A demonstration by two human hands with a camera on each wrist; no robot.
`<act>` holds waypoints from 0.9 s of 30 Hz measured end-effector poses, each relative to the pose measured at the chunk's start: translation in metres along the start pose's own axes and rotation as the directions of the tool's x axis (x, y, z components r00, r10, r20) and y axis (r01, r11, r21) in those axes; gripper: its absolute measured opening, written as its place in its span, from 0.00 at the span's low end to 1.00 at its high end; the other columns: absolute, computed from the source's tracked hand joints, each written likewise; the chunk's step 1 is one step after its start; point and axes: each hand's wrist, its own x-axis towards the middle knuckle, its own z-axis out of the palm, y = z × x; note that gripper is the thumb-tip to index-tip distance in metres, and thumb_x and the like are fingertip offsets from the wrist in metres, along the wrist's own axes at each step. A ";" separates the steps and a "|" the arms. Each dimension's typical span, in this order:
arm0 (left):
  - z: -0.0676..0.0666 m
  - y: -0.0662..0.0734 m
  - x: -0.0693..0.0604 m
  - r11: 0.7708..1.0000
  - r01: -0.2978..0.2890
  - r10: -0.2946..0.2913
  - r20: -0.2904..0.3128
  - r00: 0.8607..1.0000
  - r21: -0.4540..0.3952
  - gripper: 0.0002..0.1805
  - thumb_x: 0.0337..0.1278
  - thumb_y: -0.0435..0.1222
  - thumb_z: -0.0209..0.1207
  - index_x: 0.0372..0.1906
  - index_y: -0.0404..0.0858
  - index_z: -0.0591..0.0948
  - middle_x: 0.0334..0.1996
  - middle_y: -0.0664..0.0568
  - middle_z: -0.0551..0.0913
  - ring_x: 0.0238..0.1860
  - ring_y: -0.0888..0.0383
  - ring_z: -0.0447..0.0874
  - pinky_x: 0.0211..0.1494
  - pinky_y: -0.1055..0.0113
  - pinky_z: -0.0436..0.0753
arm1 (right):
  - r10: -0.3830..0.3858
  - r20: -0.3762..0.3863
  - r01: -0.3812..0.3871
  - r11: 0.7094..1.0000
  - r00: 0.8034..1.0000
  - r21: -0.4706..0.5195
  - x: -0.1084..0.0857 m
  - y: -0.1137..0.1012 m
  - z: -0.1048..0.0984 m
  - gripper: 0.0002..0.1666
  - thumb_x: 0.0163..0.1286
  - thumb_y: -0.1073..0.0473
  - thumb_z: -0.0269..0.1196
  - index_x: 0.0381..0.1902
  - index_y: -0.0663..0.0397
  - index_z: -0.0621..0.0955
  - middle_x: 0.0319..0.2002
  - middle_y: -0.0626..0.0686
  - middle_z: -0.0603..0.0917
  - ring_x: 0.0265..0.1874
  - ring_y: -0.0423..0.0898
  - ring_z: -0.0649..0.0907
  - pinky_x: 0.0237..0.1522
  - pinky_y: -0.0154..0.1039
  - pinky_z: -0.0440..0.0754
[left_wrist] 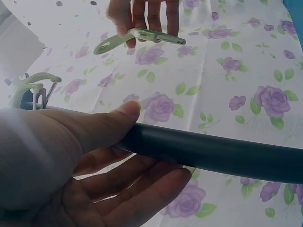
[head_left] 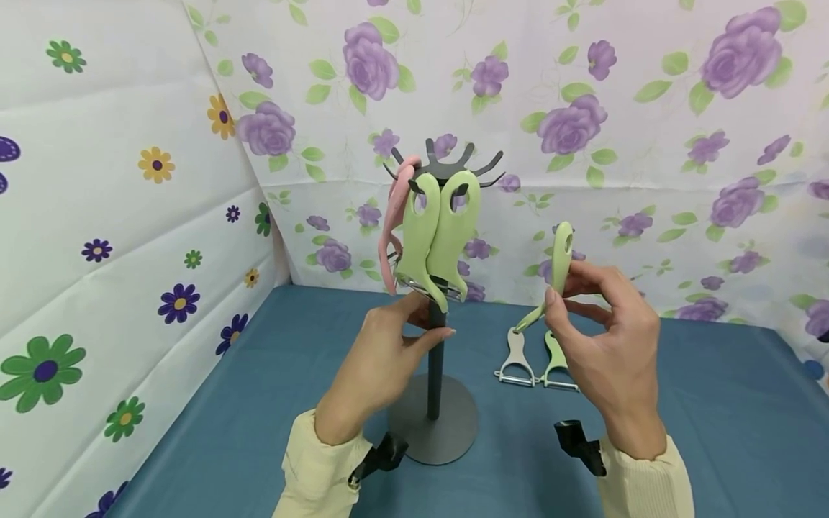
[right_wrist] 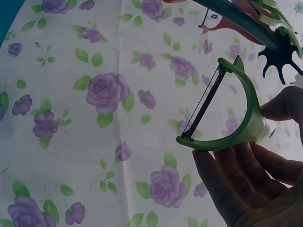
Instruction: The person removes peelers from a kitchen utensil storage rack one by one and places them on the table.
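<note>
A dark grey stand [head_left: 435, 388] with a ring of hooks on top stands upright on the table. My left hand [head_left: 378, 360] pinches its pole between thumb and fingers just under the hanging peelers. Two green peelers [head_left: 419, 230] and a pink peeler [head_left: 396, 216] hang from hooks on the stand's left and front. To the right of the stand, my right hand [head_left: 612, 338] pinches another green peeler [right_wrist: 253, 113] in the air, its handle end up. In the right wrist view, that peeler's blade [right_wrist: 203, 101] faces away from the palm.
On the blue tablecloth [head_left: 259, 374], behind my right hand, lie a whitish peeler [head_left: 516, 352] and a green peeler [head_left: 555, 360], the latter partly hidden by the hand. Several bare hooks [head_left: 482, 164] stick out at the stand's right and back. Flowered cloth [head_left: 648, 108] closes off the back.
</note>
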 end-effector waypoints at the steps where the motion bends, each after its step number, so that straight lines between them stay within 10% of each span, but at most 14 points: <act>1: 0.000 0.000 0.000 1.000 -0.001 0.001 0.000 1.000 0.001 0.07 0.66 0.39 0.66 0.46 0.47 0.82 0.39 0.59 0.85 0.45 0.65 0.86 0.50 0.65 0.89 | 0.003 -0.001 -0.003 1.000 1.000 -0.001 0.000 0.001 0.000 0.22 0.65 0.67 0.69 0.56 0.50 0.85 0.42 0.48 0.85 0.41 0.31 0.83 0.44 0.18 0.82; 27: 0.003 0.006 -0.002 1.000 0.021 -0.021 -0.034 0.999 0.008 0.05 0.68 0.38 0.64 0.46 0.47 0.83 0.38 0.60 0.87 0.43 0.65 0.87 0.50 0.63 0.90 | 0.088 -0.003 -0.088 0.995 0.996 -0.053 0.001 0.016 -0.009 0.21 0.66 0.64 0.69 0.58 0.51 0.85 0.41 0.44 0.85 0.42 0.32 0.83 0.44 0.18 0.81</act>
